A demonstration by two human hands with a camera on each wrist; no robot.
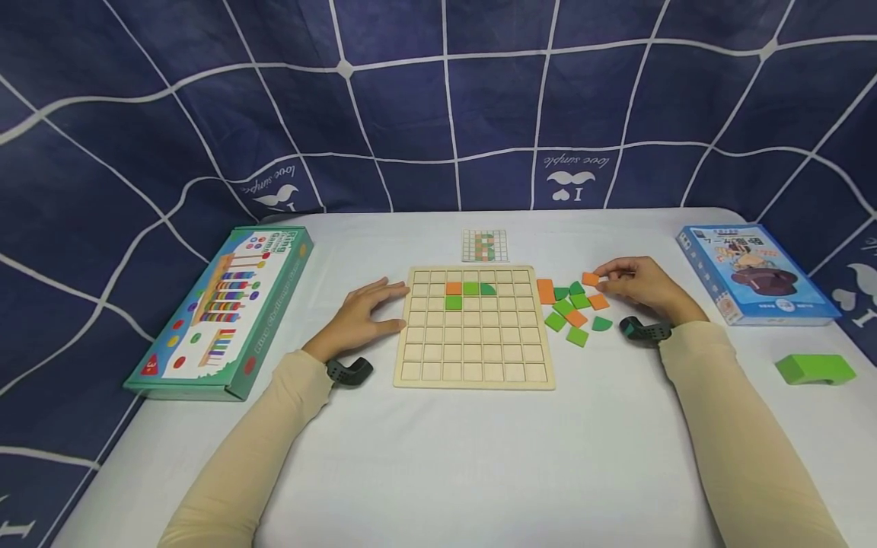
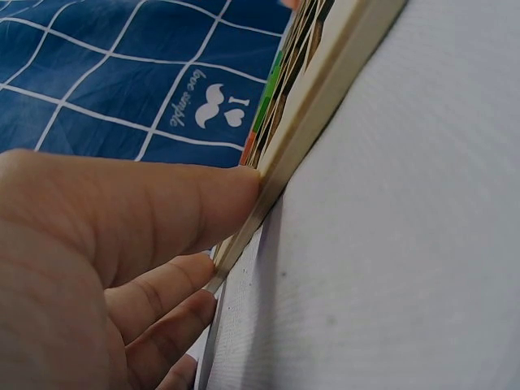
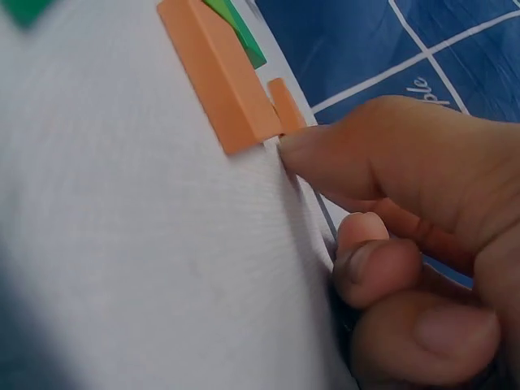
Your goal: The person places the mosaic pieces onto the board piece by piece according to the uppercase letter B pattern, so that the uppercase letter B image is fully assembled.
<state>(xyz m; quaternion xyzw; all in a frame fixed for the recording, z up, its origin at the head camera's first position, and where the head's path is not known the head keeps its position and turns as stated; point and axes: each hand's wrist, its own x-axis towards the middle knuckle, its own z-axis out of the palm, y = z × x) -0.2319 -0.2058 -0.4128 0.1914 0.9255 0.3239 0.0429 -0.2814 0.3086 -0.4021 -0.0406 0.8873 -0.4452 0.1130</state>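
Note:
A wooden grid board (image 1: pixel 473 332) lies flat in the middle of the table, with an orange tile (image 1: pixel 454 288), two green squares and a dark green quarter-round tile (image 1: pixel 488 289) in its upper cells. At the board's left edge, my left hand (image 1: pixel 366 313) rests with thumb and fingers extended; its thumb (image 2: pixel 219 203) touches the rim in the left wrist view. My right hand (image 1: pixel 644 283) pinches a small orange tile (image 1: pixel 589 278) at the far side of the loose tiles. In the right wrist view, the thumb meets that orange tile (image 3: pixel 286 106); the index fingertip is hidden.
Loose orange and green tiles (image 1: pixel 563 307) lie right of the board. Beyond it sits a printed pattern card (image 1: pixel 484 246). A green game box (image 1: pixel 226 312) stands left, a blue box (image 1: pixel 757 274) right, and a green arched block (image 1: pixel 815 369) near the right edge.

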